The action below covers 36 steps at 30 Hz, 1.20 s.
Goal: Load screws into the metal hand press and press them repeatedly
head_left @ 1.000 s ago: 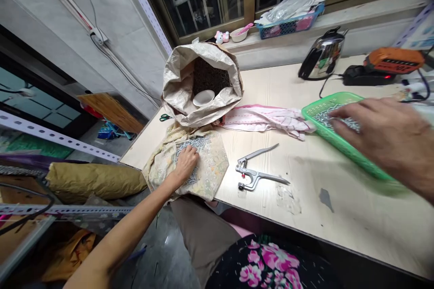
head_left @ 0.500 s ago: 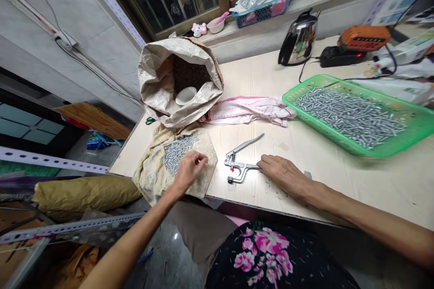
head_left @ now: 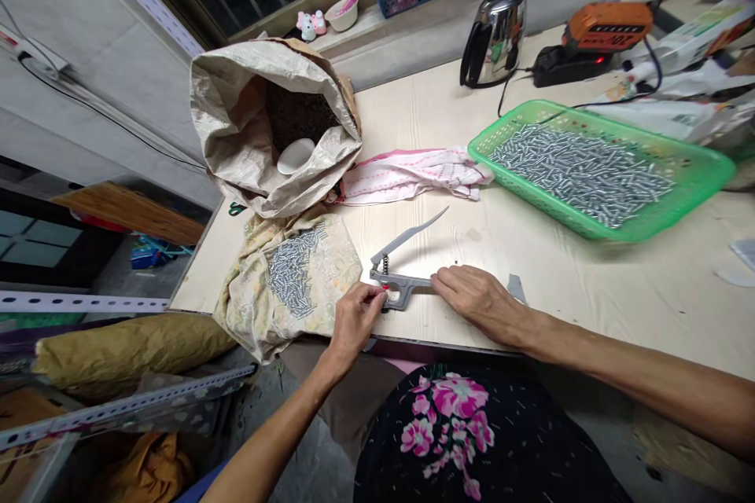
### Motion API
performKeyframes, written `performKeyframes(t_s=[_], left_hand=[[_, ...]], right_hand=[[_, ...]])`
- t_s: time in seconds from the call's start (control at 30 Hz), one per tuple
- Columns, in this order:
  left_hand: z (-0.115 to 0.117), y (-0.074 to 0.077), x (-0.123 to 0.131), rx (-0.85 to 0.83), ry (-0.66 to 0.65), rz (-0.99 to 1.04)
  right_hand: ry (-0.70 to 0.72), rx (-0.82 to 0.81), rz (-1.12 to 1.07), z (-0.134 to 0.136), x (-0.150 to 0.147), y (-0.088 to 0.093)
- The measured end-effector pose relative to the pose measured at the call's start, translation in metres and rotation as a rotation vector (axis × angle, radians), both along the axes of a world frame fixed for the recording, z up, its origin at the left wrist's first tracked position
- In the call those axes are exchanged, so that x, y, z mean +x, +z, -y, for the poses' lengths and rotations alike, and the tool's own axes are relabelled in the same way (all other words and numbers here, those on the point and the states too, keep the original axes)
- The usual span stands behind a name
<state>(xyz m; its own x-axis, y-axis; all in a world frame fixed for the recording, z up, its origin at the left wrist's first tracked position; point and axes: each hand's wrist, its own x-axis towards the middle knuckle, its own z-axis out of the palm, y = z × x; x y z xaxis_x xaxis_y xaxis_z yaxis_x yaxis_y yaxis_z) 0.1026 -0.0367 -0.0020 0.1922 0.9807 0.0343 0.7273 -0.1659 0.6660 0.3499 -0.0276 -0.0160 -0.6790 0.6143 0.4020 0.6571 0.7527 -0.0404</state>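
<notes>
A grey metal plier-like press tool (head_left: 402, 261) lies near the table's front edge with its upper handle raised. My left hand (head_left: 354, 320) is at the tool's jaw, fingers pinched together on something too small to make out. My right hand (head_left: 475, 300) rests on the table, fingers closed on the tool's lower handle. Left of the tool a patterned cloth (head_left: 330, 287) carries a heap of small silver metal pieces (head_left: 291, 270).
A green tray (head_left: 696, 200) full of the same silver pieces stands at the right. An open paper sack (head_left: 236, 126) with dark contents and a white bowl sits at the back left, a pink-white cloth (head_left: 413, 173) beside it. Kettle (head_left: 495, 35) and orange charger (head_left: 607, 23) stand behind.
My left hand left the heap on the cloth and came to the tool's jaw. My right hand came from the green tray down to the tool handle and now grips it.
</notes>
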Motion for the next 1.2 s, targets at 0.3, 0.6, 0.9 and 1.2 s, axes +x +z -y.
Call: performKeyframes(t_s=[0.3,0.6,0.9,1.2], left_hand=[[-0.011,0.002,0.001,-0.041,-0.002,-0.124],[-0.026,0.014,0.007,-0.299,-0.008,-0.199],[-0.018,0.007,0.003,-0.114,-0.067,-0.245],[-0.020,0.010,0.007,-0.299,0.046,-0.185]], right_hand=[[-0.017,-0.099,-0.015,-0.002,0.003,-0.004],[-0.015,-0.317,-0.058,-0.008,0.006,-0.011],[-0.017,-0.205,-0.032,-0.006,0.006,-0.014],[-0.018,-0.104,-0.044,-0.005,0.005,-0.021]])
